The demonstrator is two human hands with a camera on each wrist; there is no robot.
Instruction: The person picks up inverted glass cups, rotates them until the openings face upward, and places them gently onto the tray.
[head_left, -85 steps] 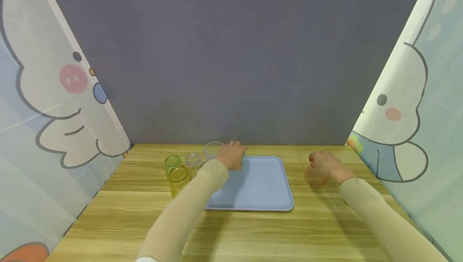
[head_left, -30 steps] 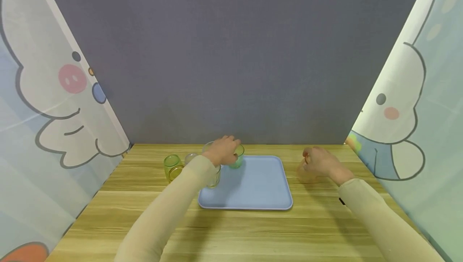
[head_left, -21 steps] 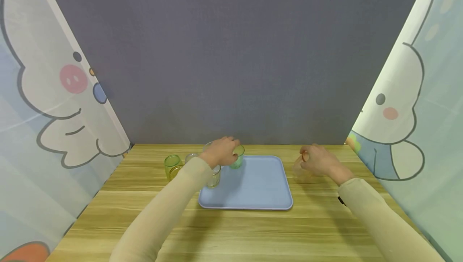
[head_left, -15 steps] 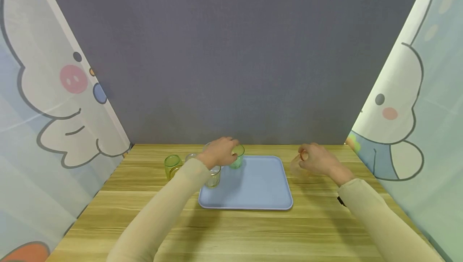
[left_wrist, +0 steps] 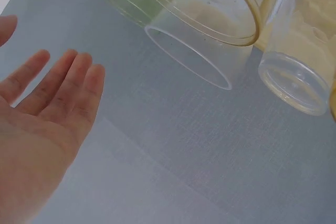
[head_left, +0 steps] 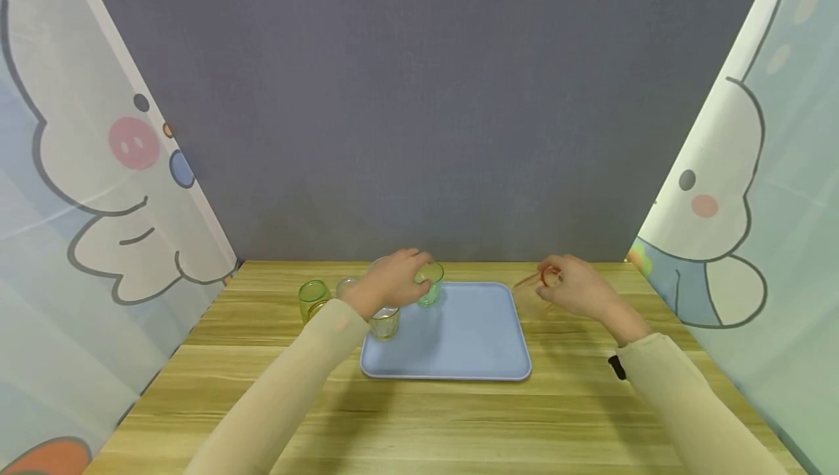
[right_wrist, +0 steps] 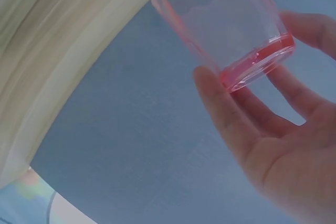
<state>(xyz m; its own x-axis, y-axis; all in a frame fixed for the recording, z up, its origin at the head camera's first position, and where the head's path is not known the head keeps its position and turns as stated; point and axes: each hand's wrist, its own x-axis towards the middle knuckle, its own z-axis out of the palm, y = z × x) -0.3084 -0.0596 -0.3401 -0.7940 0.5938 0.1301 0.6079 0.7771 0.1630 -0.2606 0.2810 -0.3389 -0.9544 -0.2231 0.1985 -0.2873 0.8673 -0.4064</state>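
Pink cup [right_wrist: 226,24]: right hand [head_left: 573,289] fingers [right_wrist: 223,114] pinching it, right of centre frame. Left hand [head_left: 393,282]: fingers spread, beside green cup [head_left: 429,284] on blue tray [head_left: 472,344].

No readable text anywhere.
The cups [head_left: 383,320], the tray [head_left: 459,344], the table [head_left: 419,417] and the cartoon side panels [head_left: 98,191] carry no letters, numbers, brands or signs.

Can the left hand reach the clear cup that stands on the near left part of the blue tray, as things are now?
Probably yes. The left hand is open, holds nothing and hovers just behind the clear cup on the blue tray. Nothing lies between them; the green cup stands off to the side.
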